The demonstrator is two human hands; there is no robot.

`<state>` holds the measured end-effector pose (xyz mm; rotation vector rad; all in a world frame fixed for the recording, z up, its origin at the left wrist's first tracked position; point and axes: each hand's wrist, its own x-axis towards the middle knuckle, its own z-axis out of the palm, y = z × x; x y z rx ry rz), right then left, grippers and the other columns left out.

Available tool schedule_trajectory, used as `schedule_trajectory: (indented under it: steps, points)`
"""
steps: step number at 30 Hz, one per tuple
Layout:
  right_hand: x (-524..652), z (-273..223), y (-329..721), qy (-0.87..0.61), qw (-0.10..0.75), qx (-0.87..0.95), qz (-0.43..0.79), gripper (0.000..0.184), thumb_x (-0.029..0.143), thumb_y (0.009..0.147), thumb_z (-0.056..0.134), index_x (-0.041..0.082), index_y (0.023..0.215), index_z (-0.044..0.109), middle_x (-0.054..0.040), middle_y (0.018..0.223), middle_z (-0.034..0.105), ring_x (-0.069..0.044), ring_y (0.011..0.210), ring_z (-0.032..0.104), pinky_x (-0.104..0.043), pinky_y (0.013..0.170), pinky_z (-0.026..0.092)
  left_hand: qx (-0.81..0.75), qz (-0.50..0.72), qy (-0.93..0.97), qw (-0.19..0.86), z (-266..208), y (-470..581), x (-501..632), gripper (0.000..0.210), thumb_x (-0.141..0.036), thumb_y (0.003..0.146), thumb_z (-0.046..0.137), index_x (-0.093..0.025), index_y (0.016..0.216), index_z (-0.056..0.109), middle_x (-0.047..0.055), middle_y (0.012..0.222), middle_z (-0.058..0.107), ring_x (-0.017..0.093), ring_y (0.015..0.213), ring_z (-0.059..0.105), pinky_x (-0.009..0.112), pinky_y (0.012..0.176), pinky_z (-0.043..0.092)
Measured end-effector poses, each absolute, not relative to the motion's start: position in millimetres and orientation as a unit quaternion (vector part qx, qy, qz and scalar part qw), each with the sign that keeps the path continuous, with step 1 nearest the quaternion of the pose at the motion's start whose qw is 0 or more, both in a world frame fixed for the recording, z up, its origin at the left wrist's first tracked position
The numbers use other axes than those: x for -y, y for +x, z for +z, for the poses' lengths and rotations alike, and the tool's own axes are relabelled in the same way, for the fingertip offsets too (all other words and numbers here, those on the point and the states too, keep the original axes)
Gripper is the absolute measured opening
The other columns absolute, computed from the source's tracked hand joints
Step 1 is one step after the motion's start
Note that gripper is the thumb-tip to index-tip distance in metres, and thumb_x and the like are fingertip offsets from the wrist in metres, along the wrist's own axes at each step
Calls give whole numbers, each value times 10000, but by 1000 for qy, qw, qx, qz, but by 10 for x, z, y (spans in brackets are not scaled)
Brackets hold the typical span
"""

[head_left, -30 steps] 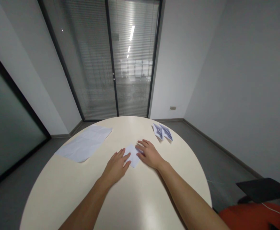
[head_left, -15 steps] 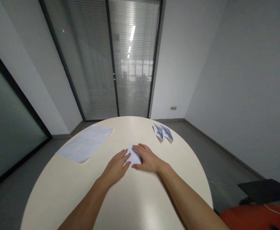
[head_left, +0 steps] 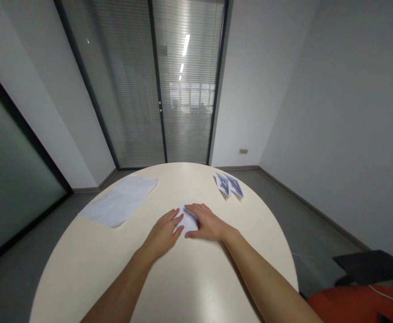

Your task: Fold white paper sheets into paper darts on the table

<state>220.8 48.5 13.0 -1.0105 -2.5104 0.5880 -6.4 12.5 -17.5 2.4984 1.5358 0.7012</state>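
Note:
A small piece of folded white paper (head_left: 189, 220) lies on the round table between my hands, partly covered by them. My left hand (head_left: 163, 233) rests at its left side, fingers and thumb apart, the fingertips on the paper's edge. From the right, my right hand (head_left: 207, 223) reaches over the paper. Its fingers bend lightly across the far right edge, and the thumb lies well apart from them near the close edge. Both hands are open, pressing on the paper rather than wrapped round it.
A large creased white sheet (head_left: 120, 201) lies at the table's left. Two folded paper pieces (head_left: 229, 185) with dark blue shading sit at the far right edge. The pale round table (head_left: 92, 269) has a red chair (head_left: 347, 305) and a black panel (head_left: 371, 265) to its right.
The right hand's fingers have dropped very slightly on the paper. The left hand and the other papers stay as they were.

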Motion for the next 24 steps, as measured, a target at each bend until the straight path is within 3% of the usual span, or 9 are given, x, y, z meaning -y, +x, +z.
schedule_trajectory:
  steps: [5, 12, 17, 24]
  points:
    - [-489, 106, 2232, -366, 178, 880, 244, 1059, 706, 758, 741, 196, 1591, 334, -208, 1598, 406, -375, 1483, 371, -647, 1225, 156, -490, 257, 829, 77, -175, -84, -118, 338, -288, 963, 567, -218, 1266, 700, 83, 1402, 655, 270, 1360, 539, 499, 1189, 402]
    - [-496, 103, 2251, -363, 173, 880, 253, 1027, 716, 763, 730, 218, 1581, 358, -188, 1586, 434, -386, 1499, 342, -663, 1224, 136, -467, 260, 839, 101, -109, -124, -66, 319, -312, 882, 690, -252, 1192, 728, 73, 1419, 641, 302, 1380, 511, 534, 1193, 389]
    - [-513, 77, 2269, -357, 170, 882, 258, 1073, 729, 719, 761, 232, 1583, 361, -181, 1595, 423, -390, 1510, 319, -652, 1233, 110, -472, 258, 835, 114, -77, -134, -67, 327, -356, 911, 677, -270, 1224, 718, 63, 1404, 653, 294, 1369, 516, 532, 1181, 403]
    - [-512, 106, 2269, -351, 156, 886, 258, 1005, 724, 750, 741, 224, 1559, 413, -174, 1589, 435, -376, 1519, 307, -632, 1239, 120, -479, 242, 835, 117, -70, -117, -74, 293, -365, 949, 635, -275, 1207, 742, 50, 1414, 646, 296, 1379, 498, 530, 1180, 400]
